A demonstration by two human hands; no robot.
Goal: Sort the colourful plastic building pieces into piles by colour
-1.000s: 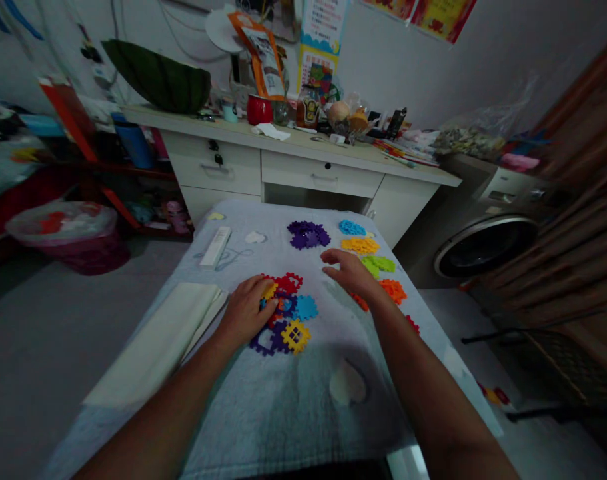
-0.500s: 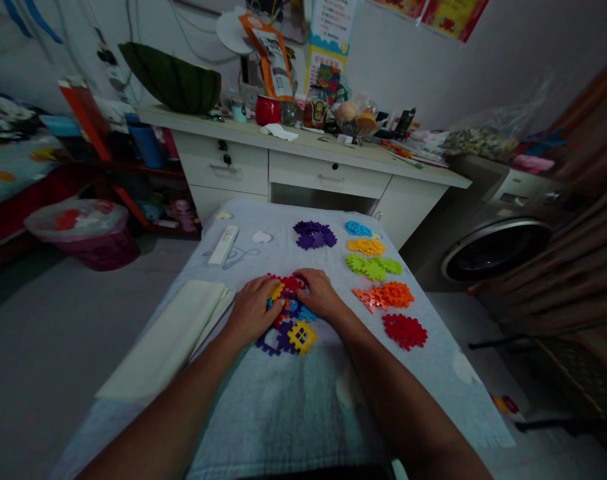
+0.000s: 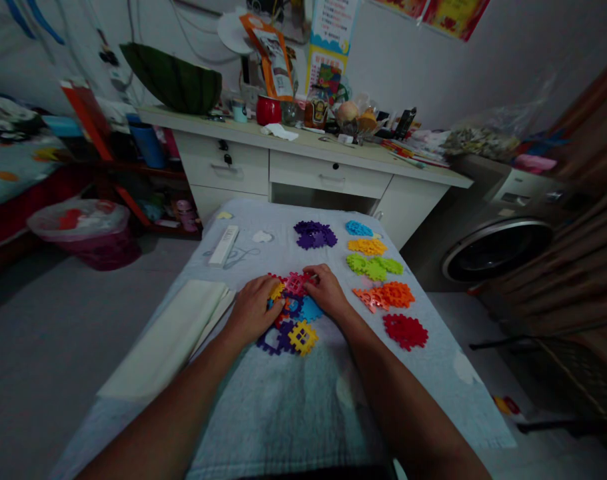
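Observation:
Between my hands lies a small cluster of toothed plastic building pieces in mixed colours. My left hand [image 3: 253, 310] curls over its left side, gripping a yellow toothed piece [image 3: 277, 291]; its fingertips are partly hidden. At the far right of the cluster, my right hand [image 3: 327, 292] pinches the edge of a red toothed piece [image 3: 294, 283], which looks slightly tilted. A blue piece [image 3: 310, 309] lies just below the right fingers. Nearer to me are a yellow piece with a window-like centre [image 3: 303, 337] and a purple piece [image 3: 271, 343].
Piles of toothed pieces sit on the cloth-covered table [image 3: 293, 413]: purple [image 3: 314, 235], blue [image 3: 358, 229], yellow [image 3: 367, 247], green [image 3: 374, 265], orange [image 3: 396, 294] and red [image 3: 406, 331]. A folded cloth [image 3: 166, 340] and white stick-like object [image 3: 224, 246] are left. Behind stands a drawer desk [image 3: 303, 170].
My right hand has shifted slightly away and to the right, its fingers now pinched together. The red piece shows more and catches the light. My left hand stays in place.

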